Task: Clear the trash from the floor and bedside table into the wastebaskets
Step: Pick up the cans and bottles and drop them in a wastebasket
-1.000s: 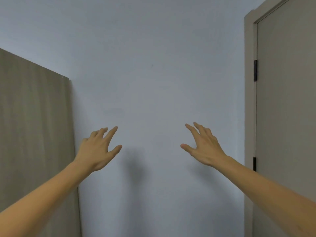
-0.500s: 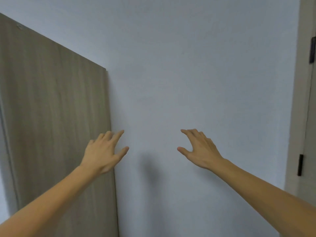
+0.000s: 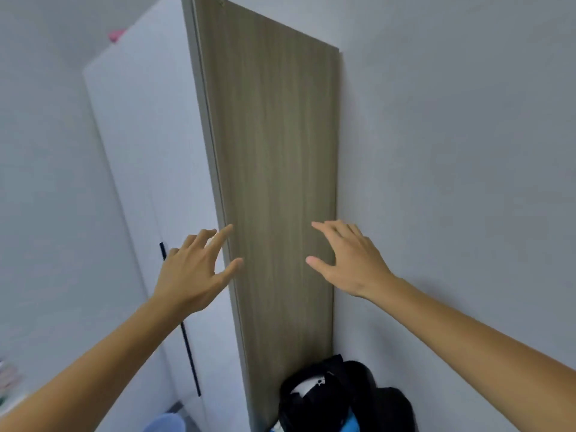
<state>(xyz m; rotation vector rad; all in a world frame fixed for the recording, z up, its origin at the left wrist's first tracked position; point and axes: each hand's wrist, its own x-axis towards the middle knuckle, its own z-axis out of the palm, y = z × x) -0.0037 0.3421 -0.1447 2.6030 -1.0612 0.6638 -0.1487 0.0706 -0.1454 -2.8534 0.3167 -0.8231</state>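
Both hands are reaching forward at chest height with fingers spread and holding nothing: the left hand is hovering before the front edge of the wood-grain wardrobe side, the right hand before its panel near the grey wall. No trash and no bedside surface are showing; only a pale blue rounded rim, possibly a wastebasket, is peeking in at the bottom edge, beside a black bag on the floor. Judging from the task, the trash is probably going to be light and crushable, best pinched by a loose edge or scooped whole.
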